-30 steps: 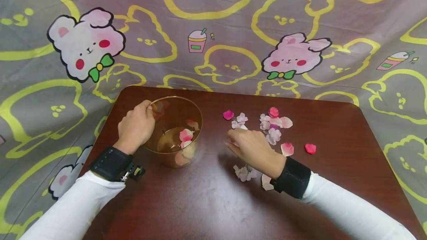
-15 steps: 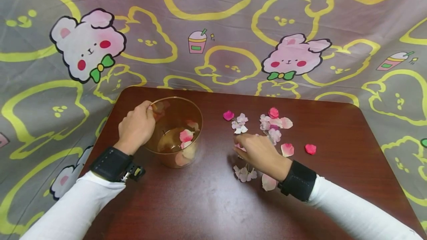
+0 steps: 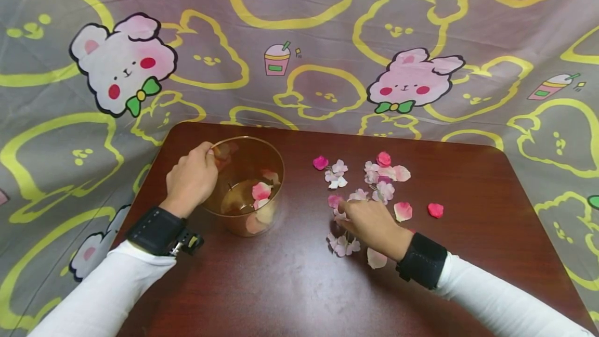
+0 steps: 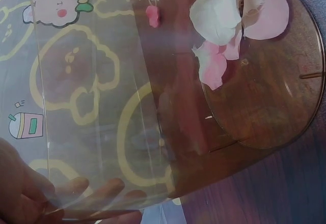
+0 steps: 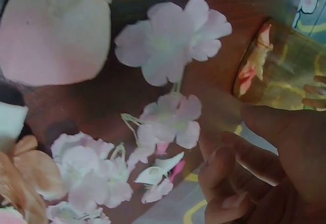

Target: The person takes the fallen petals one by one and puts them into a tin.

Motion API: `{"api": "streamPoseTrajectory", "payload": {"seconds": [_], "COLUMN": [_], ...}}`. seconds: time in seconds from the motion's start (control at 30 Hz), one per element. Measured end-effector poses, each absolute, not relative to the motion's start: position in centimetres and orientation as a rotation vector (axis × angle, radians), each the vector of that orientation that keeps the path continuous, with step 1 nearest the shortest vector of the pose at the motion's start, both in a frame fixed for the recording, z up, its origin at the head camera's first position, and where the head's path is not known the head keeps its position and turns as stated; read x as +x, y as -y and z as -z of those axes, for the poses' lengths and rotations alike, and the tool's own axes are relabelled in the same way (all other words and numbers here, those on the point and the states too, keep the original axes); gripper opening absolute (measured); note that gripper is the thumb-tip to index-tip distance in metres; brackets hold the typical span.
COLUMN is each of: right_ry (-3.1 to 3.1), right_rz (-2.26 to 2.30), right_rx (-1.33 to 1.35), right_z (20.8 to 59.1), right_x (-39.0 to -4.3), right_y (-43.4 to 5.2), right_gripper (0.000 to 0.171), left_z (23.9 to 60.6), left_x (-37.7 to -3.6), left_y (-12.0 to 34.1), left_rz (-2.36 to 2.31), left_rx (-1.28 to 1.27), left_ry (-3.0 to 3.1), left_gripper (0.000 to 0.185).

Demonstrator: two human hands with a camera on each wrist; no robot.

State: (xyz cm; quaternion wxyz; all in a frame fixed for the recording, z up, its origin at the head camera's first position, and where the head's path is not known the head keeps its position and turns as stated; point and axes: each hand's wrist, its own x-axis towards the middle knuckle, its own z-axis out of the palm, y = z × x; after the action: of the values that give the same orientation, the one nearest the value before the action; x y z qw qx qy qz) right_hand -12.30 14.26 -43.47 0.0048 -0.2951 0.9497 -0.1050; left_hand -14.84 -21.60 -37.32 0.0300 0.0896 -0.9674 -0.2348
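My left hand (image 3: 192,178) grips the rim of a see-through amber plastic bin (image 3: 245,163), fingers behind its wall in the left wrist view. Several pink and white petals (image 4: 216,18) lie inside on the bin's bottom. My right hand (image 3: 374,225) is low over scattered artificial flowers, its fingers loosely bent. A pink petal (image 3: 334,201) shows right at its fingertips, and a pale blossom cluster (image 3: 343,244) lies just below. In the right wrist view, a small pale blossom (image 5: 173,119) is close to the fingers, with nothing seen between thumb and fingers.
More loose petals and blossoms (image 3: 385,190) lie on the dark red-brown table (image 3: 299,295), with a red petal (image 3: 435,210) farthest right. A magenta petal (image 3: 320,162) sits towards the back. A patterned curtain (image 3: 323,40) hangs behind the table.
My right hand has moved right and a little nearer to me, away from the bin and over the blossoms. The left hand and the bin have stayed in place.
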Motion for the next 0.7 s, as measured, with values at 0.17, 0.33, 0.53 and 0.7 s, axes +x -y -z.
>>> {"api": "streamPoseTrajectory", "payload": {"seconds": [0.17,0.33,0.53,0.7], "right_ry": [-2.949,-2.906,-2.878,-2.877], "right_rz": [0.262,0.280,0.276,0.251], "right_rx": [-0.882,-0.866,-0.931,-0.964], "right_z": [44.0,44.7,45.4,45.8], "right_x": [-11.9,-11.7,-11.7,-11.6], "right_y": [-14.4,-14.7,-14.8,-14.9], "right_gripper": [0.016,0.014,0.012,0.012], "left_z": [37.3,37.2,37.3,37.3], "left_x": [-14.8,-14.8,-14.8,-14.8], "left_y": [21.6,21.5,21.6,21.6], "left_rz": [0.723,0.722,0.723,0.727], "left_rx": [0.279,0.279,0.280,0.282], "left_ry": [2.980,2.973,2.970,2.974], "left_gripper": [0.040,0.040,0.039,0.039]}}
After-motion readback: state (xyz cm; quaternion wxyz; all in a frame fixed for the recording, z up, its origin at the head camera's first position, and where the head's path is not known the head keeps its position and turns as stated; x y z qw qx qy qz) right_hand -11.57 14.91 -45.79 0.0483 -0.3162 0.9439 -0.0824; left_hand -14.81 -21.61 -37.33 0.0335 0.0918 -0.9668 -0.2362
